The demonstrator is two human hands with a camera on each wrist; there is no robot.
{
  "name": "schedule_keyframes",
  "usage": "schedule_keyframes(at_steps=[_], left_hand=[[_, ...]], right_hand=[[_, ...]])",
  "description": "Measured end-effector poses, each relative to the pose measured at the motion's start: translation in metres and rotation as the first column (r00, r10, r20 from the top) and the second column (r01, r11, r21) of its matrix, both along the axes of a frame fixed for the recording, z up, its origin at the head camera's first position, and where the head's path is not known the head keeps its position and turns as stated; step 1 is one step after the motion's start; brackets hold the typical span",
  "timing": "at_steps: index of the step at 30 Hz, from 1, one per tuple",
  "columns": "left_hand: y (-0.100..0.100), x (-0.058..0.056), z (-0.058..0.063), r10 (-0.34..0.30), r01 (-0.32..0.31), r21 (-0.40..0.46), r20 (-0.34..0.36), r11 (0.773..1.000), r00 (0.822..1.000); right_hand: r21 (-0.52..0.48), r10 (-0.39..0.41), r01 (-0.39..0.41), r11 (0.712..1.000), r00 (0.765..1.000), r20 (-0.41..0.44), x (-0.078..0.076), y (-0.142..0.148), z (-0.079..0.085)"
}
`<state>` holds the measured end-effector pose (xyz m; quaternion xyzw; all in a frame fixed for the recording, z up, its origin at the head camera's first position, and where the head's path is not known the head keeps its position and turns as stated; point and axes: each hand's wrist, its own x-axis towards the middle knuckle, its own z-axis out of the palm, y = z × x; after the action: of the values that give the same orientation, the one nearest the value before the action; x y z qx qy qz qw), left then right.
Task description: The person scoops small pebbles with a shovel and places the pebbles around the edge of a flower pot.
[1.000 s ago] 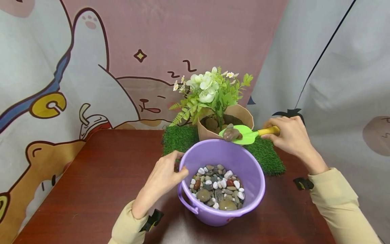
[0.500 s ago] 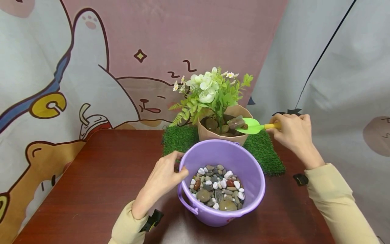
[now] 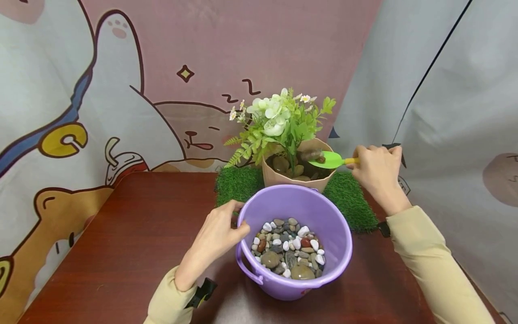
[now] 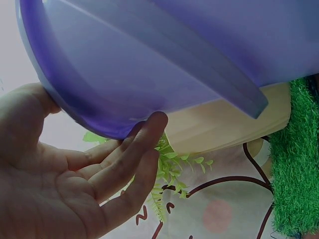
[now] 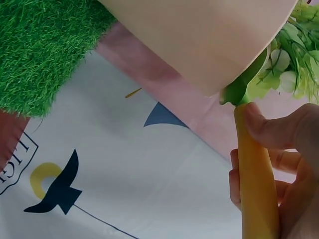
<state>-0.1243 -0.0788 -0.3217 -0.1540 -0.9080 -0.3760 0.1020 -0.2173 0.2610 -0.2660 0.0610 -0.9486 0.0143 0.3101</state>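
The purple bucket [image 3: 299, 202] is the reference point; it stands upright on the table [image 3: 154, 247] with pebbles [image 3: 290, 258] covering its base. Directly behind the bucket, the planter [image 3: 273, 181] rests on a turf mat [image 3: 350, 202], which shows on both sides. The bucket's far rim hides the planter's lower front. The plant [image 3: 275, 123] rises behind the bucket, its foliage obstructing the planter's left side. A printed backdrop [image 3: 283, 45] hangs farther back.

The right hand [image 3: 378, 168], behind and right of the bucket, grips the shovel [image 3: 332, 160] by its yellow handle, fingers closed. The green blade extends over the planter's opening, carrying stones [image 3: 310, 155]. The left hand [image 3: 216, 229] pinches the bucket's left rim.

The left wrist view shows fingers against the bucket's outer wall, concealed overhead. The right wrist view shows the thumb on the handle; there the planter wall covers most of the blade.
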Motion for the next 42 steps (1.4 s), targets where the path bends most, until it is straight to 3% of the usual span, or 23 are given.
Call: schedule_keyframes(at_steps=[14, 24, 38, 42], left_hand=[[0.0, 0.0, 0.0, 0.001, -0.001, 0.006, 0.005, 1.0, 1.0], [0.0, 0.0, -0.002, -0.003, 0.003, 0.003, 0.001, 1.0, 1.0], [-0.001, 0.0, 0.0, -0.006, 0.006, 0.0, 0.001, 1.0, 1.0], [-0.001, 0.0, -0.001, -0.006, 0.006, 0.004, -0.002, 1.0, 1.0]], right_hand=[[0.068, -0.066, 0.062, 0.996, 0.996, 0.058, -0.012, -0.02, 0.003], [0.107, -0.09, 0.074, 0.991, 0.983, 0.158, -0.017, -0.032, 0.002], [0.097, -0.105, 0.086, 0.992, 0.973, 0.206, -0.016, -0.04, 0.0], [0.091, -0.108, 0.092, 0.992, 0.977, 0.185, -0.015, -0.042, 0.002]])
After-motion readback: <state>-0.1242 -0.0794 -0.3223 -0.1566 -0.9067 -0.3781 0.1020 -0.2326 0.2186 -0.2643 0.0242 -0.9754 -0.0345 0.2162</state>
